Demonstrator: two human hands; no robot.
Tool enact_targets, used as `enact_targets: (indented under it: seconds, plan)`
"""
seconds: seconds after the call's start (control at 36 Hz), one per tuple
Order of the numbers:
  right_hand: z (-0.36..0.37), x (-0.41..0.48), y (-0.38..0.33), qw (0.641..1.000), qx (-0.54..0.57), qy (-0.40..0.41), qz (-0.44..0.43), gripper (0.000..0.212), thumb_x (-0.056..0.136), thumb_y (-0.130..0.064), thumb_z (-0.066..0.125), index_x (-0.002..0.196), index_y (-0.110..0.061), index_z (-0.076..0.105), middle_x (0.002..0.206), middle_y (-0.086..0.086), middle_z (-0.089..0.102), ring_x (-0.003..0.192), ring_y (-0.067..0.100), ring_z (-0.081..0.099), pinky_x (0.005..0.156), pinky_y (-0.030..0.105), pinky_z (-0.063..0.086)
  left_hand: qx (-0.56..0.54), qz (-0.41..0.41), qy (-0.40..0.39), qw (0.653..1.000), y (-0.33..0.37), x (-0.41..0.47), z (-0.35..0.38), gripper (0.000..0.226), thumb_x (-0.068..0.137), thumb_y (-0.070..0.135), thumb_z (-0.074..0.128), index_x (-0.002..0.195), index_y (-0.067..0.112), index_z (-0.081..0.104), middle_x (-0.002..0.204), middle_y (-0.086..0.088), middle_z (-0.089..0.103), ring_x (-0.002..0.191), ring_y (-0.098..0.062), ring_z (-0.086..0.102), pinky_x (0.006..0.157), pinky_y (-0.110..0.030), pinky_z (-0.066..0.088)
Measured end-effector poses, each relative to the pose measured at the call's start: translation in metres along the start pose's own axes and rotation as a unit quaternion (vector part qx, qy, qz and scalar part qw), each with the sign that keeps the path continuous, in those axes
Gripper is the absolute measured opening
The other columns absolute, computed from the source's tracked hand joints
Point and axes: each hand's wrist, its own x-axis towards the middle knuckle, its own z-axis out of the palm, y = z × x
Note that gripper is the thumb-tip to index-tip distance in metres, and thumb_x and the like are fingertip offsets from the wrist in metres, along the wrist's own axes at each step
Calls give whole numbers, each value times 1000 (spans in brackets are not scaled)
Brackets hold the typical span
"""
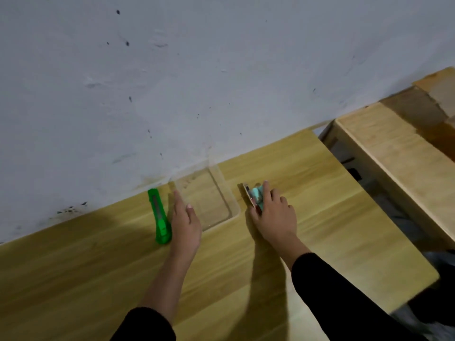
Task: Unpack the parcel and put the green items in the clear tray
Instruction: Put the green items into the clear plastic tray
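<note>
A clear tray (pixel 222 183) stands on the wooden table against the wall, with nothing visible inside it. Left of it lies a bright green utility knife (pixel 159 216). My left hand (pixel 184 223) rests flat between the knife and the tray, fingers apart, touching the tray's left wall and holding nothing. My right hand (pixel 273 214) lies just right of the tray, fingers over a small parcel (pixel 253 196) with a brown card edge and pale green contents. The hand covers much of the parcel.
The wooden table (pixel 98 279) runs up to a grey-white wall (pixel 172 82). A second wooden table (pixel 394 153) stands to the right across a gap, with brown cardboard (pixel 423 104) on its far end. Dark clutter shows in the gap.
</note>
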Motion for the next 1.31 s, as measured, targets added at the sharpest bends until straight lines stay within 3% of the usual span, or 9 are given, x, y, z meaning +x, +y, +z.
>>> enact_targets:
  seconds: [0.25, 0.47, 0.61, 0.67, 0.78, 0.89, 1.08, 1.22, 1.31]
  plan:
    - [-8, 11, -11, 996, 86, -16, 27, 60, 89, -40, 48, 139, -17, 23, 123, 14, 44, 97, 33, 61, 74, 41, 51, -59, -21, -25, 998, 8, -9, -6, 54, 101, 16, 28, 150, 17, 4, 157, 0, 12, 142, -13, 18, 96, -5, 12]
    - [-30, 15, -44, 985, 172, 9, -3, 59, 90, -35, 50, 140, -19, 24, 122, 12, 45, 94, 31, 58, 71, 37, 47, -71, -27, -63, 995, 7, -15, -18, 58, 101, 23, 29, 148, 31, -3, 157, 1, 15, 137, -32, 34, 109, -49, 36]
    - [-42, 15, -93, 978, 178, -11, -107, 63, 89, -38, 50, 142, -20, 23, 128, 10, 43, 101, 34, 57, 77, 42, 49, -102, -36, -72, 991, 9, -16, -24, 58, 100, 12, 32, 149, 23, 4, 156, 2, 17, 134, -10, 33, 90, -9, 36]
    - [-37, 14, -110, 977, 158, -32, -139, 62, 89, -39, 49, 141, -18, 24, 128, 11, 43, 102, 35, 56, 76, 42, 48, -122, -41, -74, 989, 6, -15, -26, 59, 99, 10, 33, 149, 25, 6, 155, 2, 21, 126, -12, 43, 82, -17, 45]
    - [-16, 14, -127, 977, 105, -87, -165, 57, 89, -38, 49, 137, -14, 28, 126, 14, 44, 103, 38, 57, 76, 42, 48, -187, -73, -95, 975, 2, -9, -32, 54, 100, 10, 32, 148, 25, 13, 155, 1, 23, 139, -17, 31, 113, -39, 33]
    - [5, 13, -131, 980, 107, -114, -126, 63, 89, -39, 50, 139, -11, 23, 136, 16, 38, 107, 38, 56, 79, 44, 49, -229, -100, -134, 959, 1, -6, -41, 54, 101, 9, 31, 149, 24, 13, 156, 3, 19, 140, -12, 24, 103, -18, 29]
    - [11, 15, -129, 977, 126, -111, -132, 73, 88, -41, 54, 143, -7, 20, 136, 19, 38, 117, 35, 43, 96, 46, 43, -274, -104, -136, 947, -2, -2, -39, 56, 99, 1, 31, 149, 19, 12, 158, 1, 9, 130, 2, 16, 106, -17, 22]
    - [-9, 12, -121, 968, 137, -145, -151, 75, 88, -38, 56, 145, -9, 18, 145, 16, 28, 131, 35, 29, 108, 43, 32, -242, -85, -131, 958, 0, -4, -36, 55, 100, 5, 31, 149, 23, 13, 156, 6, 15, 135, 0, 19, 91, 1, 29]
    - [-20, 3, -113, 975, 127, -111, -142, 56, 87, -29, 57, 135, -8, 37, 136, 15, 37, 124, 34, 39, 99, 43, 42, -232, -80, -133, 960, -1, -6, -37, 55, 100, 5, 31, 149, 24, 13, 153, 11, 16, 110, 20, 32, 67, 7, 34]
